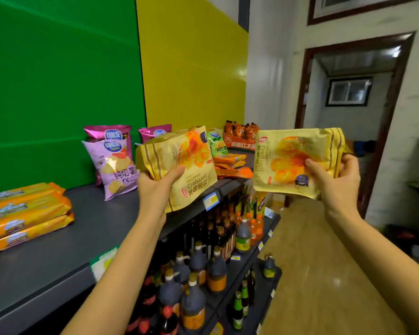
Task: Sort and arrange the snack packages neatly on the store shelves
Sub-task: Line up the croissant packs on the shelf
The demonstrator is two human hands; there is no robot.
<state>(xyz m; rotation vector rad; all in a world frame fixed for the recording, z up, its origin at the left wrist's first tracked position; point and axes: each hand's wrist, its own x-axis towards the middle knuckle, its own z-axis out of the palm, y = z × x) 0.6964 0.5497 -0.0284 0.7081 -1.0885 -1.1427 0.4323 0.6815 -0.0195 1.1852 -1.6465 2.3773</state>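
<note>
My left hand (155, 183) grips a yellow croissant package (182, 163) by its lower left corner, held tilted above the front edge of the grey top shelf (82, 228). My right hand (336, 180) grips a second yellow croissant package (293, 160) by its right end, held out over the aisle to the right of the shelf. On the shelf stand purple chip bags (114, 163), a green chip bag (217, 143) and an orange bag (240, 136) at the far end. A stack of orange biscuit packs (24, 213) lies at the left.
Flat orange packs (230, 165) lie behind the left croissant package. Lower shelves hold several dark sauce bottles (196, 267) and green bottles (240, 303). The brown floor of the aisle (324, 274) runs along the right toward an open doorway (348, 117).
</note>
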